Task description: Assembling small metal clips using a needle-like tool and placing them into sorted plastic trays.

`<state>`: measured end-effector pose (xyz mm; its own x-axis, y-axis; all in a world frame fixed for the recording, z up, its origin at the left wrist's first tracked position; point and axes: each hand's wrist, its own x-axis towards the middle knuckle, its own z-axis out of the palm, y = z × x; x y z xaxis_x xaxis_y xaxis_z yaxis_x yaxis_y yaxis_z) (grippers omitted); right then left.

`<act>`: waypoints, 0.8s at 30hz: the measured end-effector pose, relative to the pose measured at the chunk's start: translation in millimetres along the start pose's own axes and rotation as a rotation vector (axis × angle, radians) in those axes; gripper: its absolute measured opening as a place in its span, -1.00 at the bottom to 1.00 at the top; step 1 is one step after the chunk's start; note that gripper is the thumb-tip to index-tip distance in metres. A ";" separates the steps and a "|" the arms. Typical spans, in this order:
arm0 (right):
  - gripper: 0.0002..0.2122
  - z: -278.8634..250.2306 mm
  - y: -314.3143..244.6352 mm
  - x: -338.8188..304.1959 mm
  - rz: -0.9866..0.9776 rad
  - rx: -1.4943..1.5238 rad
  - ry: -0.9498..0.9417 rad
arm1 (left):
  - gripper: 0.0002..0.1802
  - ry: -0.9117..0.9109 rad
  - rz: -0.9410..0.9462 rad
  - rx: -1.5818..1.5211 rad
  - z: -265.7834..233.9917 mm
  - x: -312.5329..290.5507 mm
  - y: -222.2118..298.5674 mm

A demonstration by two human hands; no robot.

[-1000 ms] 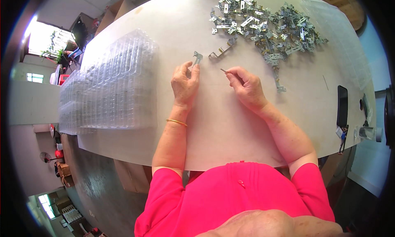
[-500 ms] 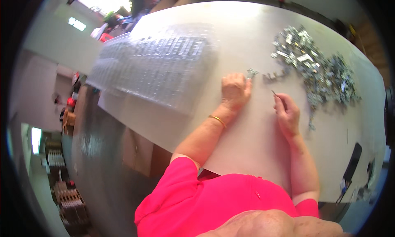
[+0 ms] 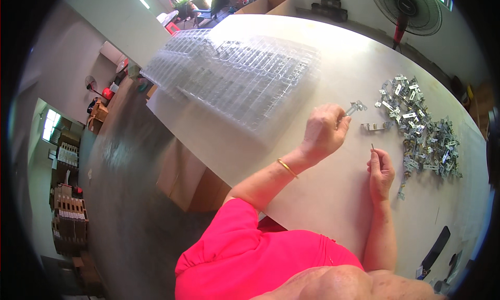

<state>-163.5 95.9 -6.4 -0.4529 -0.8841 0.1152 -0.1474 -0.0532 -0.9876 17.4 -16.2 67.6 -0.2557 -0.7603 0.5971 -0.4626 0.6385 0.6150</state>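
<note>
My left hand (image 3: 325, 132) is closed on a small silvery metal bracket (image 3: 357, 108), which sticks out past the fingertips to the right. Nearer to me, my right hand (image 3: 382, 176) pinches a short thin metal pin (image 3: 372, 147) that points up from the fingertips. Between the left hand and the heap lies a loose metal bracket (image 3: 376, 126) on the pale table. A heap of similar metal brackets (image 3: 429, 146) spreads to the right of both hands, some with yellowish parts. Fingers of the left hand partly hide the piece it holds.
Stacked clear plastic trays with many compartments (image 3: 229, 86) cover the table's left part. At the near right lie a long black object (image 3: 435, 250) and a thin needle-like rod (image 3: 436, 214). A cardboard box (image 3: 190, 177) stands below the left edge; a fan (image 3: 406, 11) stands beyond the table.
The view has swung, so the table sits lower and farther right. My left hand has come up off the tabletop with the bracket; my right hand still pinches the pin.
</note>
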 end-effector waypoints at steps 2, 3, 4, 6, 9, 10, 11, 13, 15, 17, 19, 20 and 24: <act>-0.90 0.6 1.0 1.5 0.003 0.002 -0.002 | -0.89 0.087 0.044 -0.031 -29.0 8.0 6.2; -0.90 -0.1 1.5 1.8 0.003 0.009 -0.002 | -0.89 0.126 0.091 0.019 -44.3 12.5 3.0; -0.90 -0.4 1.9 1.9 0.005 0.016 -0.003 | -0.90 0.181 0.112 0.087 -59.9 16.9 -3.3; -0.90 -3.9 2.1 1.3 0.007 0.012 0.012 | -0.91 0.215 0.102 0.190 -92.8 29.7 -20.8; -0.89 -3.9 4.2 1.5 0.011 0.012 0.013 | -0.86 0.289 -0.026 0.285 -145.2 46.1 -64.6; -0.88 -3.5 5.0 1.5 0.012 0.014 0.009 | -0.85 0.312 -0.097 0.273 -163.0 52.0 -81.3; -0.88 -3.5 6.0 1.8 0.015 0.015 0.011 | -0.83 0.300 -0.160 0.306 -181.6 56.8 -102.5; -0.88 -0.2 4.1 1.4 0.002 0.027 -0.010 | -0.80 0.308 -0.271 0.393 -227.6 60.5 -138.4; -0.88 0.3 3.2 0.8 -0.003 0.039 -0.015 | -0.78 0.314 -0.320 0.432 -253.9 62.9 -166.7; -0.88 -0.5 3.2 0.7 -0.007 0.046 -0.014 | -0.77 0.266 -0.374 0.546 -268.0 64.4 -185.3; -0.88 -1.2 3.8 0.8 -0.002 0.047 -0.015 | -0.76 0.239 -0.403 0.548 -275.6 64.2 -200.2; -0.88 -1.9 5.5 1.0 0.001 0.044 -0.013 | -0.75 0.206 -0.421 0.573 -274.9 64.8 -202.8; -0.88 -1.6 6.9 1.0 -0.001 0.026 -0.010 | -0.74 0.129 -0.452 0.621 -272.9 68.2 -218.1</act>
<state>-166.4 95.5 -12.8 -0.4436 -0.8888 0.1151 -0.1245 -0.0661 -0.9900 332.6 -174.8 114.7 0.1542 -0.8867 0.4358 -0.8988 0.0572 0.4346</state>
